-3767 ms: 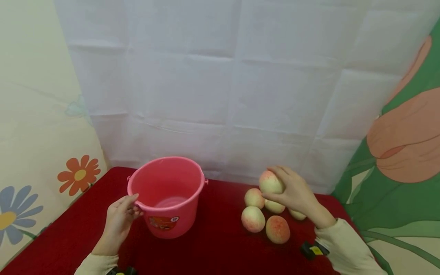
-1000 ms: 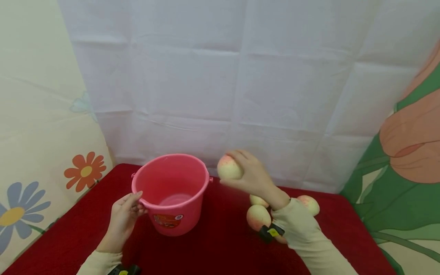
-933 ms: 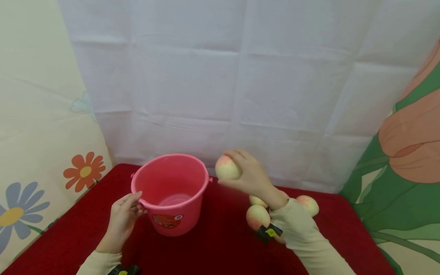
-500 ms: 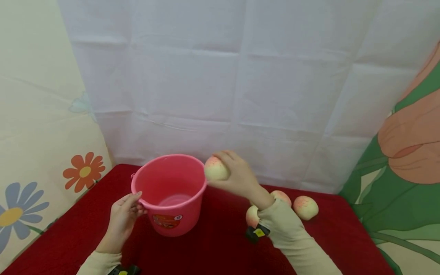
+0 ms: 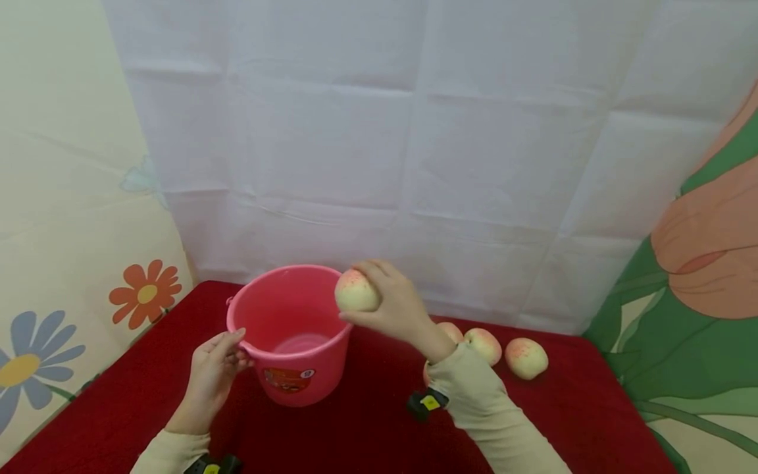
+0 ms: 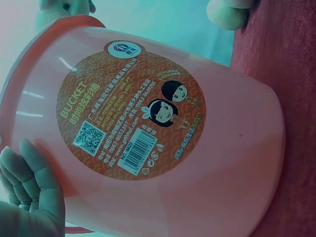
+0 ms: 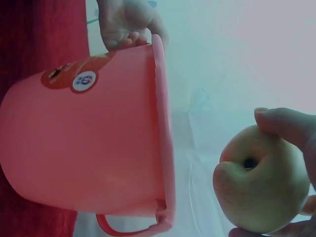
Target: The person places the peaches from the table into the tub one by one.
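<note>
A red-covered worktop [image 5: 373, 431] meets a creased white sheet [image 5: 320, 145]. Left fingers [image 5: 227, 345] pinch the rim of the pink bucket [image 5: 322, 368]; its label [image 6: 113, 84] reads "BUCKET". Right fingers [image 5: 387, 280] grasp a peach [image 5: 356, 291] near that rim.

"What's carrying everything on your feed?"
"I see a tabletop [image 5: 367, 424] under a deep red cover. A pink bucket [image 5: 326, 372] stands on its left half."
"And on the right?"
"Peaches. The rightmost peach [image 5: 527, 359] sits just beside a second peach [image 5: 485, 344]; a third peach [image 5: 451, 331] lies left of that, partly hidden from me."
"Any more?"
"Only a sliver of another peach [image 5: 426, 374] shows, nearer my side."
</note>
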The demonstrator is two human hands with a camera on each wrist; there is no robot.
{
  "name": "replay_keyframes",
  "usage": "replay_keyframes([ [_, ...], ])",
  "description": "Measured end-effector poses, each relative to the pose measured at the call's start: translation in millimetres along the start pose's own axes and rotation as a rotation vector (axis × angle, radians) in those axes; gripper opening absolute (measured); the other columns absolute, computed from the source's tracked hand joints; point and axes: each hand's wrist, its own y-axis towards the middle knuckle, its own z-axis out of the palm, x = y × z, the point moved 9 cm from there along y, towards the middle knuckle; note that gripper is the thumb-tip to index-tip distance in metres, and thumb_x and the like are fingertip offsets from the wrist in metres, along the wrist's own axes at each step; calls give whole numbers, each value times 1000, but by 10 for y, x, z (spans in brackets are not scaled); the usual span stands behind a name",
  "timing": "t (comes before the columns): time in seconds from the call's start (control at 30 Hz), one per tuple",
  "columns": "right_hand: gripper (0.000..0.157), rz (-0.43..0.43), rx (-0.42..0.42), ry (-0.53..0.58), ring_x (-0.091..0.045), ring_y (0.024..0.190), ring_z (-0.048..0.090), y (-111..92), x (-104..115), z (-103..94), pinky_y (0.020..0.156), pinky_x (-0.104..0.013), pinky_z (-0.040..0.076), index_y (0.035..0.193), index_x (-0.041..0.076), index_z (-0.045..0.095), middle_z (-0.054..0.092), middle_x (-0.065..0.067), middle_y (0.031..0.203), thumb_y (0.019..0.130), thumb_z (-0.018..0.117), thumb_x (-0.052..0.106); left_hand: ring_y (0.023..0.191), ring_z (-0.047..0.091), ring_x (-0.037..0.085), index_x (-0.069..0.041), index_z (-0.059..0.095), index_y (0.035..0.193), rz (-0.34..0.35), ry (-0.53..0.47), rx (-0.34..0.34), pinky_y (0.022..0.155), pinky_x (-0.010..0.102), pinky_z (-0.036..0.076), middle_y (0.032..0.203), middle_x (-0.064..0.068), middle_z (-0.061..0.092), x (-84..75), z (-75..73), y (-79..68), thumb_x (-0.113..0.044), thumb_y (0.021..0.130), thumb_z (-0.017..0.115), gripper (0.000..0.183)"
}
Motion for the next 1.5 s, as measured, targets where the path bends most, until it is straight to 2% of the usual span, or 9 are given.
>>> replay_keyframes([
  [0.37,66,-35,15,5,-17,102,53,80,104,177,75,-34,49,121,13,54,53,-4,116,65,80,36,47,54,7,-12,62,63,-7,-3,-5,52,22,50,51,-2,54,3,-7,12,-13,93,51,33],
  [0.73,66,-34,95,-26,-14,95,55,230,182,325,71,-29,49,123,16,52,54,-2,114,67,78,40,47,54,7,-11,62,62,-5,0,-10,52,22,50,51,-2,54,-11,14,20,-12,94,50,33],
  [1.17,69,-24,214,-131,-17,105,53,393,247,447,77,-34,48,127,16,50,53,-4,121,69,75,43,50,56,8,-13,65,66,-39,28,-8,56,21,51,54,-2,57,0,15,33,-19,93,53,31],
  [1.5,71,-12,308,-192,-16,101,52,454,343,592,70,-27,48,130,17,47,52,-3,119,71,73,45,50,56,8,-12,65,66,-52,36,-25,56,22,51,54,-2,57,13,-9,-8,-19,92,54,30],
])
